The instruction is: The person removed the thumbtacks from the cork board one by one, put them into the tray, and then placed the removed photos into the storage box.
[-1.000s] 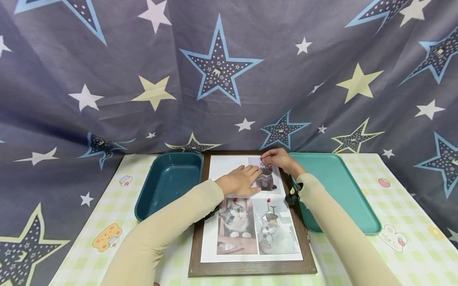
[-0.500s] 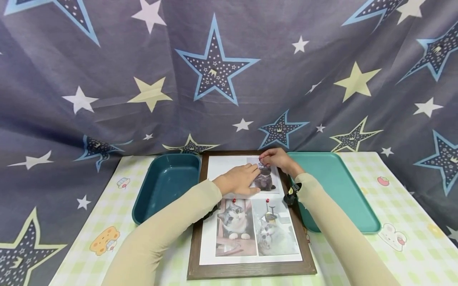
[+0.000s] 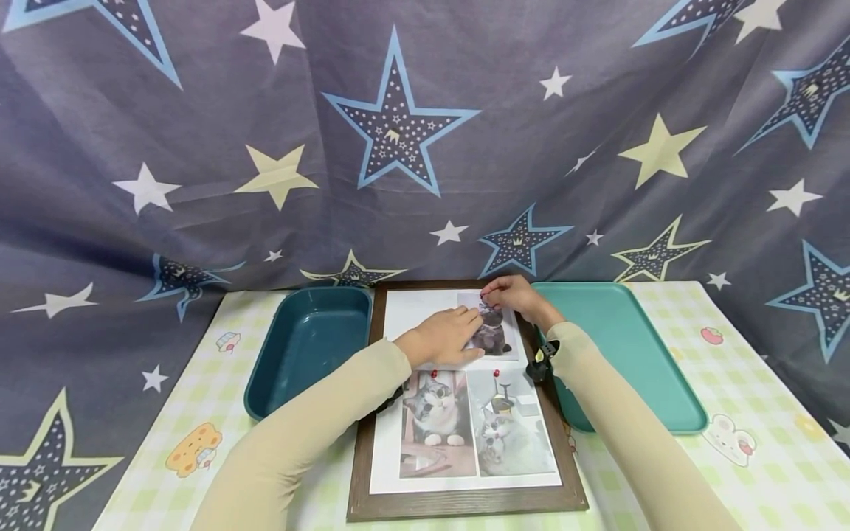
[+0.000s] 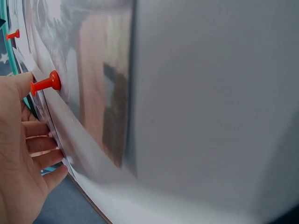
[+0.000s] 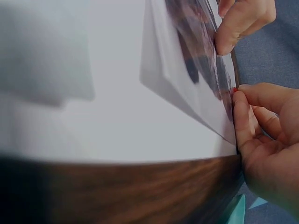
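Note:
In the head view, a photo of a dark grey cat lies at the upper right of a white-faced board with a brown wooden frame. My left hand rests on it, fingers stretched across its left side. At the photo's top edge my right hand pinches a red push pin between thumb and index finger. The photo's lower end bows away from the board in the right wrist view. Below hang a photo of a grey-and-white cat and another cat photo, each under a red push pin.
A dark teal bin stands left of the board. To its right lies a green tray, partly under my right forearm. A checked tablecloth covers the table, and a star-patterned curtain hangs right behind.
Both hands keep their places on the photo and at the pin. Only the head view has shifted slightly, moving the scene a little left.

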Demonstrator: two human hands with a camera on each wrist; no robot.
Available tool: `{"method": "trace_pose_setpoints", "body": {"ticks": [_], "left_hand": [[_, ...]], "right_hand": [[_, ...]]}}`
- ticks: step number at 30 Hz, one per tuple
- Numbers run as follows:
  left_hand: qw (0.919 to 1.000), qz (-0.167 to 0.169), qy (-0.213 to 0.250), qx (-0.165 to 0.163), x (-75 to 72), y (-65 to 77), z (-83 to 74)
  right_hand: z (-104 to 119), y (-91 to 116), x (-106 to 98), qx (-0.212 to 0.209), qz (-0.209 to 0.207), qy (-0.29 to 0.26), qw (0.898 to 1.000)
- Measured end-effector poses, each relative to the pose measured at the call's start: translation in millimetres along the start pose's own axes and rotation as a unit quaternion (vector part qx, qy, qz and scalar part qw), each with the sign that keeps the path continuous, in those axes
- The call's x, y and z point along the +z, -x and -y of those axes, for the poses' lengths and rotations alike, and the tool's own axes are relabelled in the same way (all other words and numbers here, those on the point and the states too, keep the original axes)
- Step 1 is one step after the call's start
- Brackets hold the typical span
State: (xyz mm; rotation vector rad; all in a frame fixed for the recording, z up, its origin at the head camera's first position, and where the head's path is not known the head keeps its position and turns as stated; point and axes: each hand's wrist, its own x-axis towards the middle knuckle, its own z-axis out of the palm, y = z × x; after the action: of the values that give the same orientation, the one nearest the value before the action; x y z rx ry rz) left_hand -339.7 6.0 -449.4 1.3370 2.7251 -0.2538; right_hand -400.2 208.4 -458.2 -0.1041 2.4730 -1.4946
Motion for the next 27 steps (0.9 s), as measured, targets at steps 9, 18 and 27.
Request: {"method": "trace_pose_setpoints", "body": {"ticks": [9,18,27], "left_hand": [[0.9998,-0.016,-0.009,0.001,-0.8,2.2,-3.7],[0.9998,-0.009,-0.015,0.000,-2.3,2.1,-5.4],[0.9998,-0.001,-0.018,-0.003,-3.7,2.3,-6.4]], "right_hand": [[-2.2,-2.8,1.0,0.000,-0.003,0.002,1.000],[-0.4,-1.0,0.8,0.002,-0.001,0.005,1.000],[-1.4,-3.0,1.0,-0.001,0.000,0.015,1.000]]}}
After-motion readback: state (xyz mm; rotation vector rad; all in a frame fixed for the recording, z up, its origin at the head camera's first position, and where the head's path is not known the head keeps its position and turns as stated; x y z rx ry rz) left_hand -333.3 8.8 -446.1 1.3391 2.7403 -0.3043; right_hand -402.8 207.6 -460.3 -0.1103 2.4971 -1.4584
